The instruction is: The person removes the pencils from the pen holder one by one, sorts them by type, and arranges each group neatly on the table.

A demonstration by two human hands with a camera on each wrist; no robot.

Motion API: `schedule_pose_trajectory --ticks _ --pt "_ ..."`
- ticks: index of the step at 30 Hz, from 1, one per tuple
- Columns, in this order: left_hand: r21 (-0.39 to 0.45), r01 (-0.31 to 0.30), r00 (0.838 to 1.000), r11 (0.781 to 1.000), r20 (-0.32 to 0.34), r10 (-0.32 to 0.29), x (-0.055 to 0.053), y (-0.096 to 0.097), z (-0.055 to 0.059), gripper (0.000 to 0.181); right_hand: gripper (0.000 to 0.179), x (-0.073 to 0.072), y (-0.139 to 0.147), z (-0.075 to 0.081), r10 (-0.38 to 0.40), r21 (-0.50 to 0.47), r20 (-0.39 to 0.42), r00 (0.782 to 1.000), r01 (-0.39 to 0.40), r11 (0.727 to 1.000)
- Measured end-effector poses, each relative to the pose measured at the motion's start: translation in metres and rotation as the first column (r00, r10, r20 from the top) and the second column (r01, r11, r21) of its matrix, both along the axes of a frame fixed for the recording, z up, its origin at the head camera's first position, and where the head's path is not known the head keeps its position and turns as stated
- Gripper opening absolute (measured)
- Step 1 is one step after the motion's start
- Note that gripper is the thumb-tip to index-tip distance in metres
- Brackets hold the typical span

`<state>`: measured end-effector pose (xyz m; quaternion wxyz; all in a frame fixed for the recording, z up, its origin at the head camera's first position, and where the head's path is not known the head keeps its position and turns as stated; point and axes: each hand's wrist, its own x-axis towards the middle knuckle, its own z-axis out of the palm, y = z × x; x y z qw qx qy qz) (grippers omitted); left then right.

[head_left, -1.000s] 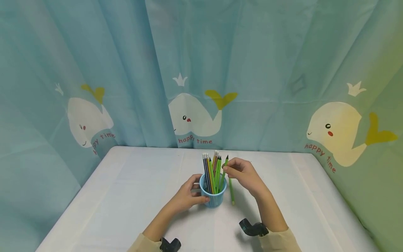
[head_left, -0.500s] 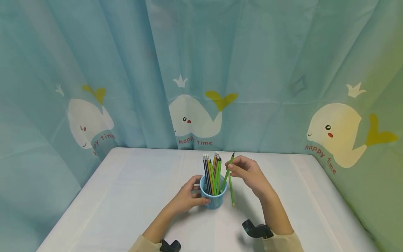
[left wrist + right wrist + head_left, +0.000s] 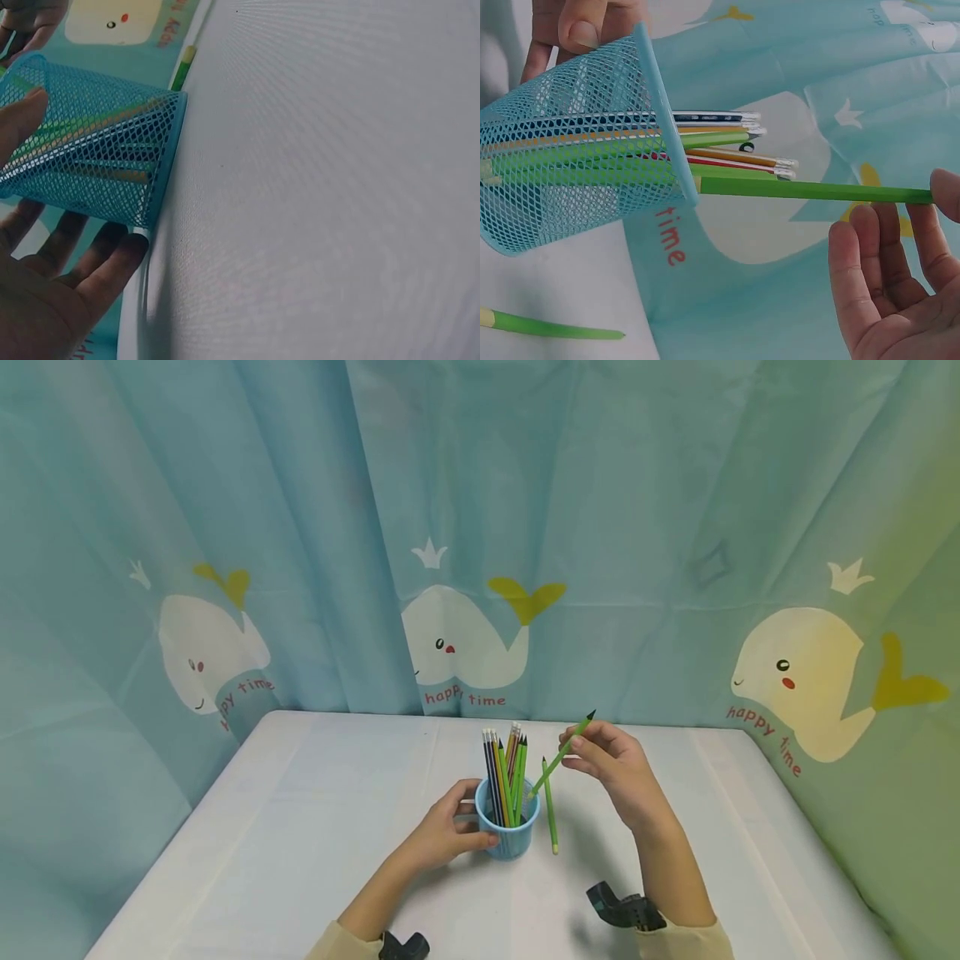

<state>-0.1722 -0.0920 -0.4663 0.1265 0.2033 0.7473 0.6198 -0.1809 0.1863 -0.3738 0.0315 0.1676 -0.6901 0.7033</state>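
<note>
A light blue mesh pencil cup (image 3: 508, 845) stands upright on the white table, with several dark, yellow and green pencils inside. My left hand (image 3: 442, 837) holds it from the left, thumb on the near side and fingers on the far side, as the left wrist view of the cup (image 3: 82, 150) also shows. Between thumb and fingertips, my right hand (image 3: 618, 777) pinches a green pencil (image 3: 558, 763) near its black point. That pencil (image 3: 795, 189) slants up to the right, its lower end right at the cup's rim.
Another green pencil (image 3: 551, 818) lies on the white table (image 3: 300, 843) just right of the cup, point toward the back. Behind the table's far edge hangs a blue-green curtain (image 3: 637, 568) printed with whales.
My right hand has moved right and slightly up, drawing the green pencil out of the cup and tilting it rightward. My left hand and the cup have stayed in place.
</note>
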Motion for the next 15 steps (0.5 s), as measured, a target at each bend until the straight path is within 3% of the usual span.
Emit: schedule_pose_trajectory --ticks 15 --pt "0.021 0.012 1.0 1.0 0.011 -0.012 0.0001 -0.001 0.0013 0.075 0.023 -0.0032 0.0082 0.0024 -0.083 -0.049 0.032 0.996 0.084 0.995"
